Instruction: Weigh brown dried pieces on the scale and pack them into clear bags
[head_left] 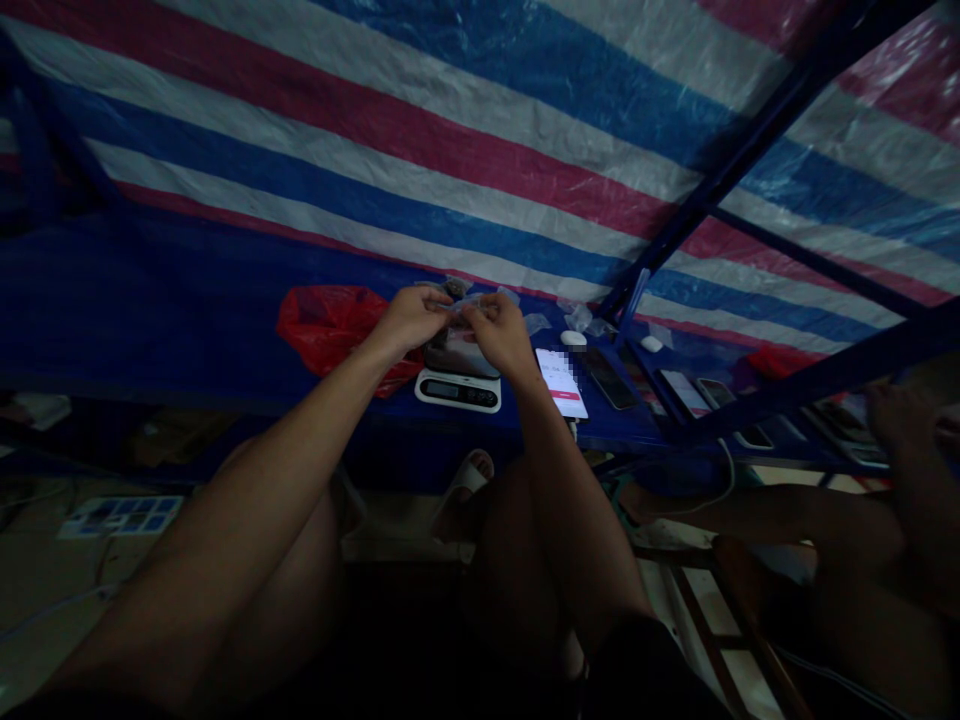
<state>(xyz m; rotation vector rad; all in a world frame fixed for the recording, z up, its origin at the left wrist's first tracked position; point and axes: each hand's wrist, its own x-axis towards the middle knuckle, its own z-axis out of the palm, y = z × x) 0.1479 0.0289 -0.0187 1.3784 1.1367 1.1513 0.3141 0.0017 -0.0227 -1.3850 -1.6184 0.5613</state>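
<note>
Both my hands meet above a small digital scale (457,393) with a white body and a dark top. My left hand (416,320) and my right hand (499,335) pinch a small clear plastic bag (466,302) between their fingertips. Its contents are too dim to make out. Just beyond the fingers lies another clear bag with something dark in it (454,287). A crumpled red plastic bag (326,325) sits left of the scale, partly behind my left forearm.
Right of the scale lie a lit phone (562,388), a dark phone (609,378), a white rounded case (574,339) and clear plastic bags (579,318). Striped sheeting (450,150) hangs behind the blue table. A blue frame bar (720,190) separates me from another person's hand (896,410).
</note>
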